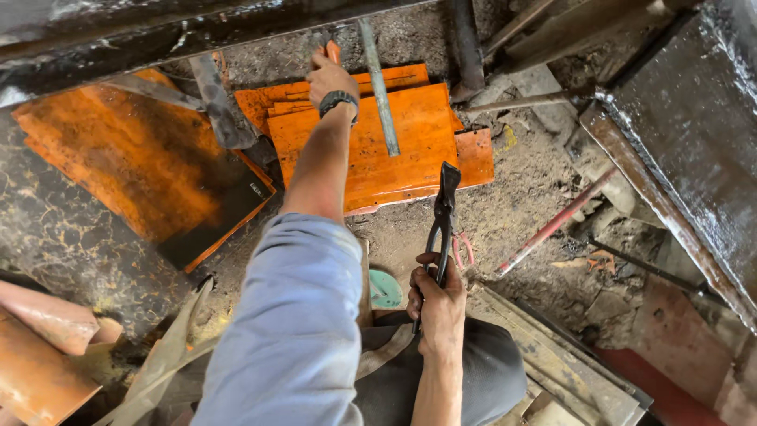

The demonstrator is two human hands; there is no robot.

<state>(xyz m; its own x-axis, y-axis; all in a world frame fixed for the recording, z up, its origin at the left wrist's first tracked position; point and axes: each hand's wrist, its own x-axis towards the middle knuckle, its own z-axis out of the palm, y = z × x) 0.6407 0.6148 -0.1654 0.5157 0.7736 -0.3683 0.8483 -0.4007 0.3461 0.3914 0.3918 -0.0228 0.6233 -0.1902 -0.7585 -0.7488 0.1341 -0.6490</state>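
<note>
Tongs [443, 225], black and long-handled, sit in the right hand [438, 304], fist shut round the handles, jaws pointing away over the dirt floor [520, 205]. Farther out, left hand [330, 77] with wristwatch [337, 99] grips an orange-handled tool [333, 50] above stacked orange metal sheets [371, 150]; grey bar [379, 87] lies just right of it.

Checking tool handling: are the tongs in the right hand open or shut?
Shut at the tip: the tongs jaws meet, pointing up; the right hand grips both handles.

Soft daylight, bright centre, dim corners; glare on wet metal top right; slight wide-angle distortion.
</note>
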